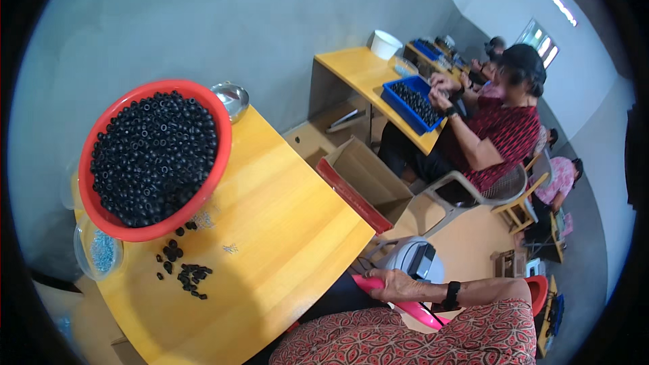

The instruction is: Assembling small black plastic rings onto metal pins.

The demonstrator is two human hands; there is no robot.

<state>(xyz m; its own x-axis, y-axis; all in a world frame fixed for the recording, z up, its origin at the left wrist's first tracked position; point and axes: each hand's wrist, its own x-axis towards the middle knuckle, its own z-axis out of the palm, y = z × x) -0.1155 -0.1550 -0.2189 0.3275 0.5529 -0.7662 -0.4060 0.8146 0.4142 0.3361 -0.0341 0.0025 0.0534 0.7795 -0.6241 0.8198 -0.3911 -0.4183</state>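
My right hand [395, 286], with a dark watch on its wrist, is at the lower right beside the table edge. Its fingers curl round a bright pink, smooth, curved thing [412, 311] whose kind I cannot make out. My left hand does not show. A red basin [225, 136] heaped with small black ring-shaped parts [152, 155] stands at the far left of the yellow wooden table [284, 230]. In front of it lie loose black pieces [193, 280] and a few tiny silvery bits [230, 249]. A clear round tub [101, 253] beside the basin holds small bluish-silver pieces.
A shiny metal bowl [232, 99] sits behind the basin. Past the table are an open cardboard box [365, 179] and a grey-white rounded container [399, 257]. Beyond, a seated person [500, 128] handles parts over a blue tray [414, 103]; more people sit further back.
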